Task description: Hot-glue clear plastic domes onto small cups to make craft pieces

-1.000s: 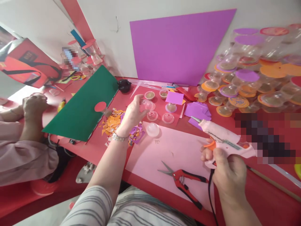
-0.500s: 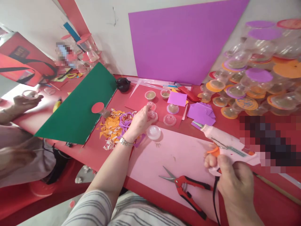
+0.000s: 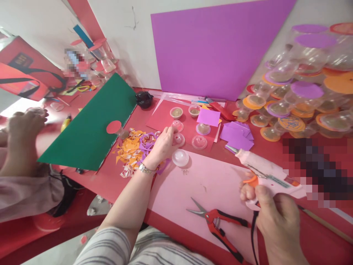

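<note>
My right hand (image 3: 275, 217) is wrapped round the handle of a pink glue gun (image 3: 264, 167), a finger at its orange trigger. The gun's metal nozzle points left, over the table. Near the middle, my left hand (image 3: 162, 145) has its fingertips closed at the left edge of a clear plastic dome lid (image 3: 179, 140) resting on the table; part of the grip is hidden. Another clear lid (image 3: 177, 126) lies just behind, and a third lid (image 3: 199, 142) to the right. A translucent bowl-shaped piece (image 3: 180, 158) sits in front, at the pink sheet's (image 3: 176, 187) edge.
Open red-handled shears (image 3: 217, 221) lie on the pink sheet. Paper scraps (image 3: 132, 149) are heaped left, beside a green board (image 3: 88, 129). Purple squares (image 3: 237, 135) and stacked plastic-cup hourglasses (image 3: 300, 92) stand right. Another person's hand (image 3: 23, 129) holds a clear piece at far left.
My left hand has come down and slightly right, from above the lids to the lid on the table. My right hand keeps the glue gun, shifted slightly with the view.
</note>
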Tool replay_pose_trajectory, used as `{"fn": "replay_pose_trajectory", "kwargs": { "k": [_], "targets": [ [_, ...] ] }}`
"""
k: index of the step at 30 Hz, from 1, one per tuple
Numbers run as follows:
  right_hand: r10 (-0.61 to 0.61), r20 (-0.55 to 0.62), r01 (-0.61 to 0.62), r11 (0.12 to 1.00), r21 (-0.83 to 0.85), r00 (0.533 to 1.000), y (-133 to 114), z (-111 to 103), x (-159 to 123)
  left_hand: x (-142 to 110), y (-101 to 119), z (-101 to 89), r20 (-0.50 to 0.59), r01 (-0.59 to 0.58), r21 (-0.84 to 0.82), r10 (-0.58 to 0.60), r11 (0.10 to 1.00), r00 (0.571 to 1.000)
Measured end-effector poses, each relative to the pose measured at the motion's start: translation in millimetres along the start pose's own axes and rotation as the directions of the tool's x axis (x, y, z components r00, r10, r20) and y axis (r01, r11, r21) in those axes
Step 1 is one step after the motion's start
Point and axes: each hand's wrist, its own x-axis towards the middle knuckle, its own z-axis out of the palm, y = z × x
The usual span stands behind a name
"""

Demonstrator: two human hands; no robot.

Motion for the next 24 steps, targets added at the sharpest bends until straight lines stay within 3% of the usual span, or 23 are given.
{"fn": "replay_pose_trajectory", "kwargs": {
  "k": [6,13,18,24],
  "targets": [
    [-0.042,-0.008,0.042,0.999,-0.033,0.999,-3,1,1,3,-12,-11.7,-0.067,0.01,-0.067,-0.014,0.998,0.998],
    [-0.048,0.017,0.048,0.999,-0.009,0.999,-1,1,1,33,-10,-33.1,-0.203,0.071,-0.041,-0.078,0.997,0.976],
    [-0.05,0.027,0.05,0.998,-0.025,0.998,-4,1,1,47,-1,-25.6,-0.155,0.078,0.07,-0.067,0.994,0.986],
    [-0.095,0.049,0.097,0.994,-0.041,0.994,-10,4,2,44,-10,-7.9,-0.085,0.102,0.084,-0.095,0.991,0.992]
  ]
}}
